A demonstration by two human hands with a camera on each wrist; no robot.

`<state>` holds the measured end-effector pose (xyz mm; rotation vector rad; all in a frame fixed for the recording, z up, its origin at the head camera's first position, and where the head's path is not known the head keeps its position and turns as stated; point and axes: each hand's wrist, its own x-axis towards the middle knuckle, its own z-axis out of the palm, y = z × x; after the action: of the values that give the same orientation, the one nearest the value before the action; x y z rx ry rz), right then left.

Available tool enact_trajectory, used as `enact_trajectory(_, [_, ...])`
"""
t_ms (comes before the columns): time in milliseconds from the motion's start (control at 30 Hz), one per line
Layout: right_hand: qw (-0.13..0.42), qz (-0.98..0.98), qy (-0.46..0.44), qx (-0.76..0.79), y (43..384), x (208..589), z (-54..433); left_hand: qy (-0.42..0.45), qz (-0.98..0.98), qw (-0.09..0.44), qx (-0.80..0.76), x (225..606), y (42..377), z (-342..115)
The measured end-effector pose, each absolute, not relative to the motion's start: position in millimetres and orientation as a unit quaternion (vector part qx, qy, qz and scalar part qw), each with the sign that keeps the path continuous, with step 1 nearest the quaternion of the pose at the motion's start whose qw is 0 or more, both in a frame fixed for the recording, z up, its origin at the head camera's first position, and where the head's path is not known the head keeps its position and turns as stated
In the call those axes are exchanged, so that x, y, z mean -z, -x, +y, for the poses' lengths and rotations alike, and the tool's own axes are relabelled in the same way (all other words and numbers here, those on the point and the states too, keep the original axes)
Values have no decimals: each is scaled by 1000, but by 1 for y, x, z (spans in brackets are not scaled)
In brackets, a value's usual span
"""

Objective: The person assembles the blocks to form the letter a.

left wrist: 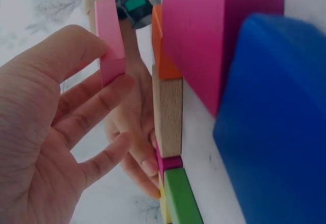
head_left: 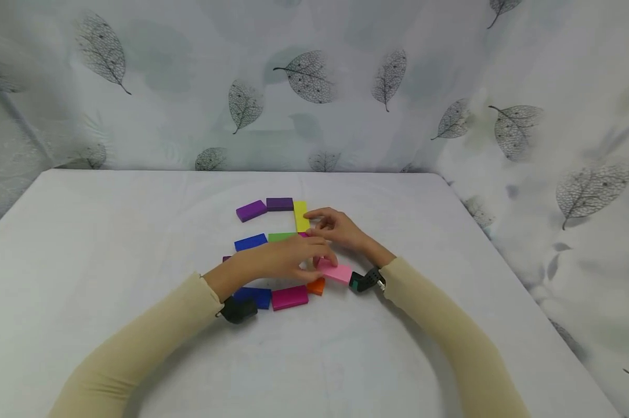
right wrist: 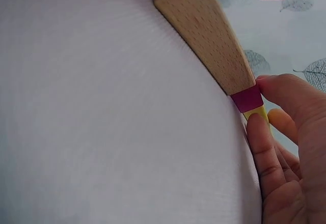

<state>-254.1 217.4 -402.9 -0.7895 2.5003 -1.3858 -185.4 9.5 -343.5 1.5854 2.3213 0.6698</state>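
My left hand (head_left: 293,256) pinches a pink rectangular block (left wrist: 110,38) between thumb and fingers, raised over the tabletop. My right hand (head_left: 339,227) is at the right side of the row of blocks. Its fingertips touch a standing-lengthwise yellow block (head_left: 300,216), and its thumb tip meets a small magenta block (right wrist: 248,99) beside it. A bare wooden block (left wrist: 168,114) adjoins the magenta one, followed by an orange block (left wrist: 165,56). A green block (head_left: 282,237) lies to the left of the magenta one, partly behind my left hand.
Two purple blocks (head_left: 252,211) lie at the far end, with a blue block (head_left: 250,242) nearer. Another blue block (head_left: 254,297) and a larger magenta block (head_left: 290,298) lie at the near side. My left forearm covers part of the arrangement. White cloth covers the table (head_left: 111,244).
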Motion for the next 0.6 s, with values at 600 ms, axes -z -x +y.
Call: enact_trajectory(600, [92,845,238,469,251,398,212,-601,757,135,-217,350,170,21])
